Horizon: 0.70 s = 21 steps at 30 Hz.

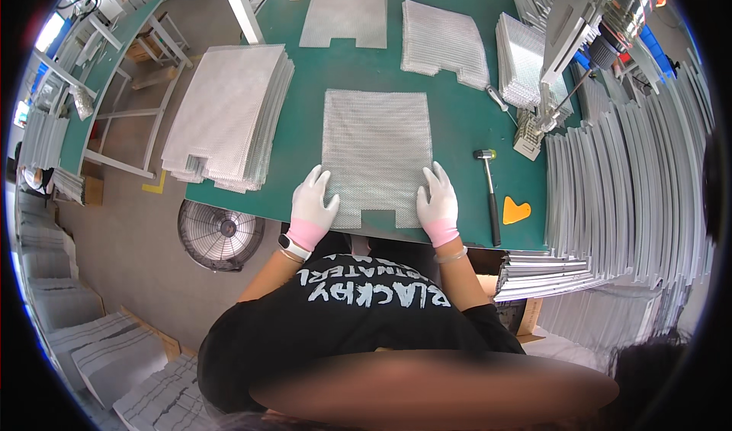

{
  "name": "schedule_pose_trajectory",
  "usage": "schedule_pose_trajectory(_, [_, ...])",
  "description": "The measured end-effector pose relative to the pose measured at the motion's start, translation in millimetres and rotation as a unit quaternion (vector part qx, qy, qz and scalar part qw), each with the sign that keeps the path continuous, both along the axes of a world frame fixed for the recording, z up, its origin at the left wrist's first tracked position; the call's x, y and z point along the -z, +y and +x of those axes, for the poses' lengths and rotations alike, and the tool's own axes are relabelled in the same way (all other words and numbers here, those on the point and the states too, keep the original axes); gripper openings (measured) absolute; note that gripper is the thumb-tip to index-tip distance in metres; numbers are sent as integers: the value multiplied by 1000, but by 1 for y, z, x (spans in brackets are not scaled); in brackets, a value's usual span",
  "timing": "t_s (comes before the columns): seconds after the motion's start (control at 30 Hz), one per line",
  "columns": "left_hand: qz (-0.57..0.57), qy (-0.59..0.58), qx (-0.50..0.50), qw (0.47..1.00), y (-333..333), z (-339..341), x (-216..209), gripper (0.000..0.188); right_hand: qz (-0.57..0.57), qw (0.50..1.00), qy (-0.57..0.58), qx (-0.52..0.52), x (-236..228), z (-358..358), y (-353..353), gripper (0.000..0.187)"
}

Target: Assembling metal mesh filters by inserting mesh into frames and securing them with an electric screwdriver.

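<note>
1. The left hand (311, 205), in a white glove with a pink cuff, lies flat with fingers spread on the near left corner of a silver mesh sheet (375, 153); it presses rather than grips.
2. The right hand (438, 202), gloved the same way, rests open and flat on the near right corner of the same sheet, nothing clasped in it.
3. The mesh sheet lies on the green worktable (457, 118), at the middle of its near edge, with a notch cut into its near side between the two hands.
4. To the left, a tall stack of similar mesh sheets (229, 111) sits on the table, overhanging its left edge.
5. On the far side lie a single flat grey sheet (345, 17) and, to its right, two more mesh piles (444, 42).
6. Right of the sheet, a hammer (490, 195) with a black handle lies on the table, and an orange heart-shaped piece (515, 211) sits just beside it.
7. Further right, rows of grey metal frames (625, 187) stand packed on edge.
8. Below the table on the left, a round fan (219, 234) stands on the floor.
</note>
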State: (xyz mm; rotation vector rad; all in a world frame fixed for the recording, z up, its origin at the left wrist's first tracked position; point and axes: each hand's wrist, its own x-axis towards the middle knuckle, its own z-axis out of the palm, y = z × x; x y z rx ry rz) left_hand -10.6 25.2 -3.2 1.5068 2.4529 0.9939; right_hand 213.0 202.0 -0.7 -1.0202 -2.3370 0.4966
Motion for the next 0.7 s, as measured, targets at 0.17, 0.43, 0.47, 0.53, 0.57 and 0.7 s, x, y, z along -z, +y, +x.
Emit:
schedule_pose_trajectory(0.17, [-26,23,-19,999,4,2,-5,52,47,998,-42,4,-1,-2,0,39])
schedule_pose_trajectory(0.43, [-108,96,-3,989,7,0,-34,60,55,987,-150,30,-21,0,-1,39])
schedule_pose_trajectory(0.47, [-102,101,-5,990,8,-4,-29,60,74,982,-172,33,-29,-2,2,38])
schedule_pose_trajectory(0.53, [-149,161,70,973,4,-16,-9,61,139,981,-138,5,-46,-16,17,37])
schedule_pose_trajectory(0.57, [-146,140,79,976,4,-18,-11,59,196,974,-112,-16,-51,-24,27,36])
schedule_pose_trajectory(0.7, [-136,126,69,980,-1,-17,-20,59,53,988,13,-147,-61,-125,104,34])
